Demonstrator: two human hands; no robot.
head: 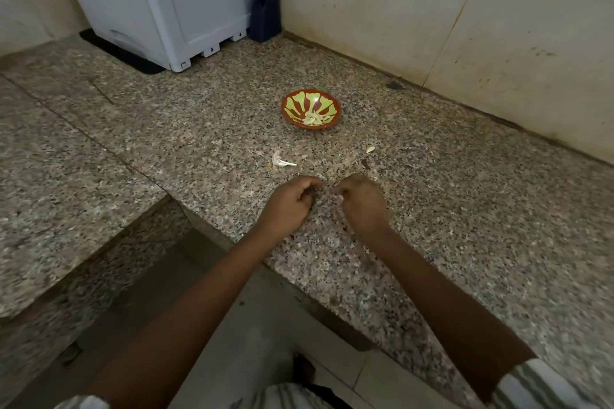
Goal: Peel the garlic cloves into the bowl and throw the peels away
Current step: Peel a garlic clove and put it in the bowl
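No text, label, brand or number can be read anywhere.

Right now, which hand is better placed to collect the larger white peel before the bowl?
Probably the left: the peel lies just beyond the left hand; the right hand sits farther off.

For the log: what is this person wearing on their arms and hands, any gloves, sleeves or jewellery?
The left hand and right hand are bare: no gloves, and no ring or watch shows. Forearms are uncovered. The left sleeve and right sleeve are short, pale with grey stripes.
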